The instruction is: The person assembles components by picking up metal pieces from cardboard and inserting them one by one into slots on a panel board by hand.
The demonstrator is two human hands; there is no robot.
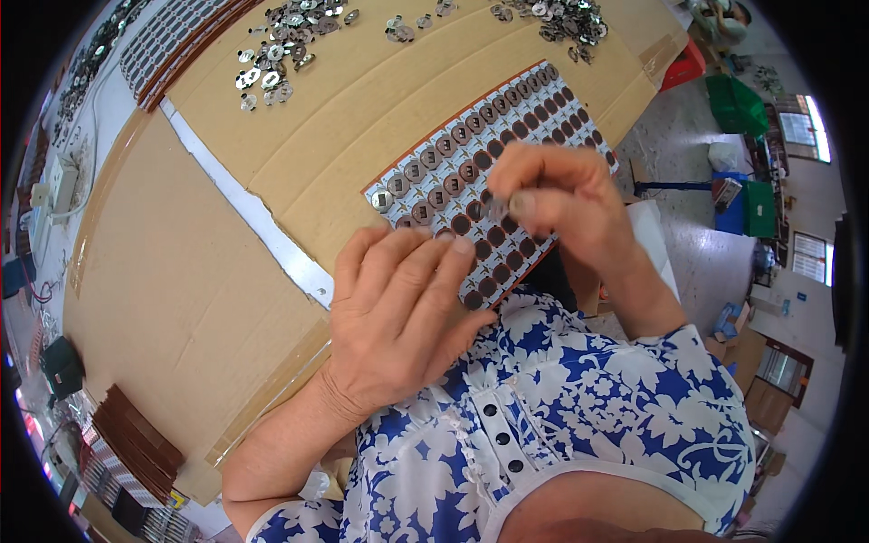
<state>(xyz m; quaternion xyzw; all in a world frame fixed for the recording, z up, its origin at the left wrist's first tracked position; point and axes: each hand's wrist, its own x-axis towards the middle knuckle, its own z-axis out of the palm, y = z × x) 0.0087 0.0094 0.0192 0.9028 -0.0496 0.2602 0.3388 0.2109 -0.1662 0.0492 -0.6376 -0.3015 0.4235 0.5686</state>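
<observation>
A rectangular sheet [450,123] with an orange edge and rows of dark round spots lies slantwise on the cardboard in front of me. Small metal discs [444,145] sit on the spots along its far-left rows, while other spots show dark and uncovered. My left hand [394,312] rests palm down, fingers stretched out over the sheet's near-left part, hiding some spots. Above the middle of the sheet, my right hand [579,204] has thumb and fingers pinched on a small metal disc [495,209], blurred and partly hidden by the fingers.
Loose metal discs lie in a left pile [281,54] and a right pile [566,23] at the back of the cardboard [208,253]. Stacked sheets [172,50] stand far left, more brown sheets [136,439] near left. Green crates [735,104] stand on the floor to the right.
</observation>
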